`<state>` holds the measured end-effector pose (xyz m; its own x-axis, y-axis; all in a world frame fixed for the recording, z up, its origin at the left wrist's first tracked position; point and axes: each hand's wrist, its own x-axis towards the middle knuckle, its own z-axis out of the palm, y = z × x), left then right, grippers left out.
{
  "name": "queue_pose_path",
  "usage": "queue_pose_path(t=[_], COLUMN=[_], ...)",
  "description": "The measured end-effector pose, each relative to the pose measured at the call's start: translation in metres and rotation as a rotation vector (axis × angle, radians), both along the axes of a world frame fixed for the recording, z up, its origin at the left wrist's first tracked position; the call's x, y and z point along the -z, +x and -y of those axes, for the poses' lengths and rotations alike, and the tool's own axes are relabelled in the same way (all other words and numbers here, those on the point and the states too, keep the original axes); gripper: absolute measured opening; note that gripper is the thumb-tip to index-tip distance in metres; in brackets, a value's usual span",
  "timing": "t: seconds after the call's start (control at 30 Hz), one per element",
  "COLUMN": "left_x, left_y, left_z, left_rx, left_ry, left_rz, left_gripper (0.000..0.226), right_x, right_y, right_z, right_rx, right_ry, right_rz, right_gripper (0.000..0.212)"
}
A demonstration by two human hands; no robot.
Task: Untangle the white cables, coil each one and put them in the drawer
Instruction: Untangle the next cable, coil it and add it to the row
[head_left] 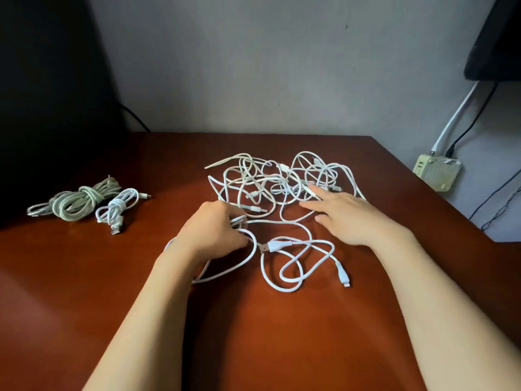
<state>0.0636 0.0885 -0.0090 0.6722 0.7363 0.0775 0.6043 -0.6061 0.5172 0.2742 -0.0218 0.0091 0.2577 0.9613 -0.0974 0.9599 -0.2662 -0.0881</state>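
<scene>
Gripping a few cable loops w/ the left hand (pixel 214 232), fingers curled round the strands at the near-left edge of the tangle (pixel 282 184), prob. anchoring one cable so it isn't sliding while the rest is getting worked loose. Right hand (pixel 346 218) is lying spread and flat over the tangle's near-right side, index finger reaching into the knot, holding nothing; looks like it's pinning the pile down and feeling for a strand to follow. Tangle is sitting toward the back of the table (pixel 253 334), many loops crossing, so can't tell how many cables are in it. One loose cable (pixel 284 289) is trailing out in front btw. the two hands, its USB plug (pixel 266 247) and small plug (pixel 342 276) both lying free, so prob. the one being pulled out now. Two finished coils are waiting at far left, well apart from the mess so they aren't re-snagging: big coil (pixel 76 201), greenish-white, w/ small coil (pixel 117 208) just beside it. Drawer isn't showing in view. Task is looking partway: 2 coiled, none stowed. White box (pixel 437 172) is sitting past the table's right edge, not involved.
</scene>
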Motion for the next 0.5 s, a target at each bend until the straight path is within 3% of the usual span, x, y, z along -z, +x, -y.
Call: queue_pose_path(t=[0.2, 0.5], left_x=[0.004, 0.010], left_y=[0.002, 0.007], left_z=[-0.003, -0.009], left_rx=[-0.019, -0.004], left_ry=[0.028, 0.077], left_rz=[0.100, 0.143], left_gripper=[0.019, 0.008], right_x=[0.014, 0.016], right_y=[0.008, 0.029], right_z=[-0.035, -0.075], right_rx=[0.079, 0.201], right_ry=[0.087, 0.049], right_rz=[0.173, 0.121], right_gripper=[0.044, 0.045])
